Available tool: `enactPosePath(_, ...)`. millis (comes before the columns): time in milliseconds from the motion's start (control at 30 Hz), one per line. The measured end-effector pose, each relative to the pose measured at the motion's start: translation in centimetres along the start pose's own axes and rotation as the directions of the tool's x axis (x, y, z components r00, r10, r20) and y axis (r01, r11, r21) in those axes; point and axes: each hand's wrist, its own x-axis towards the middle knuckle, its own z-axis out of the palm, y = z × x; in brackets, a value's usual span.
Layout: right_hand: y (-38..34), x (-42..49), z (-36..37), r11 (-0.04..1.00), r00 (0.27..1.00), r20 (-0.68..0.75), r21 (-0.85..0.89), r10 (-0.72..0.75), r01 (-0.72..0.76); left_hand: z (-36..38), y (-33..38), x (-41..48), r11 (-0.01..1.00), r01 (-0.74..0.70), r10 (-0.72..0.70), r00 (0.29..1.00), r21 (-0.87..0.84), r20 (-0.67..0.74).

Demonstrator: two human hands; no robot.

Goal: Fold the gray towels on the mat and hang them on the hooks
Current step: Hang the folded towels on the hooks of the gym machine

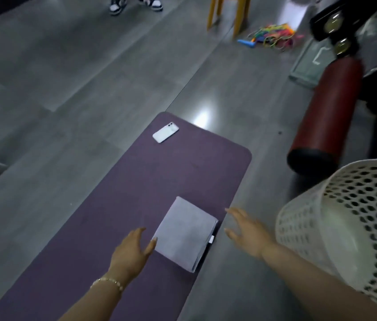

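Apparently the folding is finished for this towel (185, 235): it lies as a neat, compact rectangle on the near part of the mat (182, 172), close to the mat's right edge, with a small white tag at its right side. The left hand (132, 251) is just beside the towel's near left corner, fingers straight and spread, holding nothing. Its thumb comes right to the corner, but I cannot tell if it touches. The right hand (247, 230) hovers at the towel's right side, over the mat's edge, also spread and empty. So the step in hand looks like the pickup. The next move calls for both hands to pinch the folded edges together, so the layers do not fall open when lifted, and then to carry the towel to the hooks, which are not in view. A phone (165, 132) lies at the mat's far end, well apart.
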Motion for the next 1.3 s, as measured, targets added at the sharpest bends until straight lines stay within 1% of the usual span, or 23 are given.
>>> enactPosePath(167, 4.2, 7.8, 13.0, 0.999, 0.995, 0.102, 0.048, 0.017, -0.022, 10.4, -6.5, 5.4, 0.987, 0.102, -0.099, 0.995, -0.126, 0.032)
enactPosePath(300, 7.0, 12.6, 20.6, 0.998, 0.989, 0.148, 0.063, 0.02, -0.029, 17.2, -10.1, 8.6, 0.956, 0.158, -0.149, 0.987, -0.246, 0.056)
enactPosePath(433, 8.5, 16.5, 25.6, 0.998, 0.98, 0.2, 0.069, 0.001, -0.015, 21.6, -12.2, 11.5, 0.87, 0.168, -0.177, 0.984, -0.463, 0.025)
enactPosePath(500, 9.0, 17.8, 27.4, 0.999, 0.973, 0.231, 0.042, -0.016, 0.006, 23.1, -12.8, 12.8, 0.826, 0.182, -0.201, 0.979, -0.534, 0.022)
enactPosePath(567, 9.2, 18.7, 28.7, 1.0, 0.966, 0.257, -0.007, -0.022, 0.025, 24.1, -13.2, 14.0, 0.768, 0.211, -0.238, 0.971, -0.605, 0.037)
enactPosePath(700, 9.6, 20.4, 29.3, 0.999, 0.958, 0.288, -0.046, 0.004, 0.01, 25.1, -13.8, 15.5, 0.689, 0.24, -0.347, 0.938, -0.684, -0.02)
enactPosePath(733, 9.7, 20.5, 29.2, 0.998, 0.951, 0.309, -0.062, 0.012, 0.007, 25.4, -13.7, 15.4, 0.666, 0.249, -0.357, 0.934, -0.703, -0.008)
enactPosePath(767, 9.7, 20.5, 29.2, 0.997, 0.945, 0.328, -0.074, 0.02, 0.004, 25.7, -13.5, 15.1, 0.63, 0.249, -0.354, 0.935, -0.736, 0.013)
enactPosePath(833, 9.5, 20.4, 29.0, 0.997, 0.942, 0.336, -0.075, 0.026, 0.0, 26.2, -12.7, 14.5, 0.518, 0.207, -0.345, 0.938, -0.83, 0.018)
enactPosePath(900, 9.0, 19.9, 28.4, 1.0, 0.951, 0.309, -0.028, 0.021, -0.013, 25.7, -11.1, 14.0, 0.414, 0.142, -0.371, 0.928, -0.899, -0.024)
enactPosePath(967, 8.8, 18.7, 27.3, 0.997, 0.966, 0.259, 0.074, 0.003, -0.023, 24.5, -9.1, 13.7, 0.32, 0.081, -0.38, 0.924, -0.944, -0.05)
enactPosePath(1033, 9.0, 16.5, 25.7, 0.987, 0.98, 0.2, 0.158, -0.019, -0.013, 22.6, -6.8, 13.1, 0.273, 0.019, -0.36, 0.929, -0.962, -0.084)
enactPosePath(1100, 9.6, 14.1, 23.2, 0.98, 0.986, 0.163, 0.199, -0.031, -0.003, 20.2, -4.3, 12.4, 0.27, -0.056, -0.31, 0.94, -0.961, -0.142)
enactPosePath(1167, 9.9, 11.9, 19.9, 0.972, 0.99, 0.133, 0.235, -0.037, 0.005, 17.5, -1.8, 11.3, 0.318, -0.1, -0.255, 0.949, -0.943, -0.187)
enactPosePath(1300, 9.1, 6.8, 11.6, 0.918, 0.998, 0.011, 0.392, -0.064, 0.054, 11.6, 4.2, 7.2, 0.509, -0.17, -0.119, 0.957, -0.844, -0.264)
